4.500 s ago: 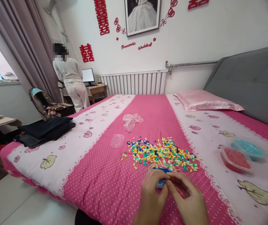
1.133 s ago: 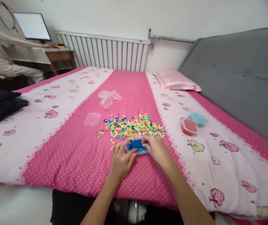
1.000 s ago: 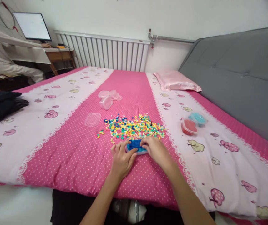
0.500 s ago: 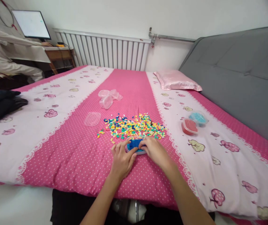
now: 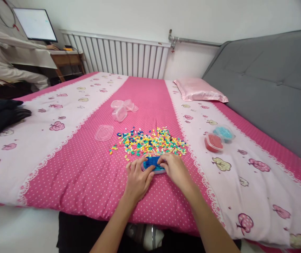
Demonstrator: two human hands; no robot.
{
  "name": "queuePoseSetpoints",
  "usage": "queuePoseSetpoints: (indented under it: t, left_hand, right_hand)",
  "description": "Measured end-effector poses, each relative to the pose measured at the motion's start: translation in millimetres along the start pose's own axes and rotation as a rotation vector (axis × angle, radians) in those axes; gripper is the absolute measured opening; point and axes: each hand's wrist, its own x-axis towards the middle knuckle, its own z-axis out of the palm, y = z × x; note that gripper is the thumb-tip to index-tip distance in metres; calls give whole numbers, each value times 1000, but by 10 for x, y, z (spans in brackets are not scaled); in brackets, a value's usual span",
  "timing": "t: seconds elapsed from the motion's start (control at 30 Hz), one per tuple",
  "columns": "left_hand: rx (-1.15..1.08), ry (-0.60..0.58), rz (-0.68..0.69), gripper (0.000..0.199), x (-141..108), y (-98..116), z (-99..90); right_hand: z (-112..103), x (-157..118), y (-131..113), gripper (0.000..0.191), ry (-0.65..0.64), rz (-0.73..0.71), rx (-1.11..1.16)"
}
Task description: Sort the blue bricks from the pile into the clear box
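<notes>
Dark-blue, flat, studded piece of plastic bricks (image 5: 151,161) is between the two hands, over a clear plastic tub with rounded rim (image 5: 161,172), where small light-blue plastic bricks (image 5: 159,168) are seen. The left hand (image 5: 138,178) pinches its left part, with forefinger at the far edge and thumb at the near edge. The right hand (image 5: 175,170) has its fingers bent close together at the right end; whether they hold a small brick, I cannot tell.

In my judgement, the step in hand is fitting small bricks onto this piece. The next move seems to call for a steady left hand and an exact, gentle press from the right fingertips.

Everything lies on a bed with a magenta and pale-pink printed cover (image 5: 146,93). Just beyond the tub spreads a heap of tiny yellow, green, white and blue plastic bricks (image 5: 151,141). To its left is a flat transparent plastic lid (image 5: 104,133); to the right, a clear tub of red pieces (image 5: 214,143) and another of pale-blue pieces (image 5: 224,134). Behind are a pink satin pillow (image 5: 200,90), a grey padded headboard (image 5: 266,66) and a white metal radiator (image 5: 118,54).
</notes>
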Motion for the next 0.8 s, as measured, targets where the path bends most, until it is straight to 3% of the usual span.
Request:
queuePoseSetpoints:
  t: [0.27,0.8]
  left_hand:
    - [6,-21,-6,34,3,-4,2]
    - [-5,-26,-7,35,10,3,-2]
  right_hand:
    - [31,-36,-93,17,11,79,-92]
    - [44,33,-65,7,-10,15,-262]
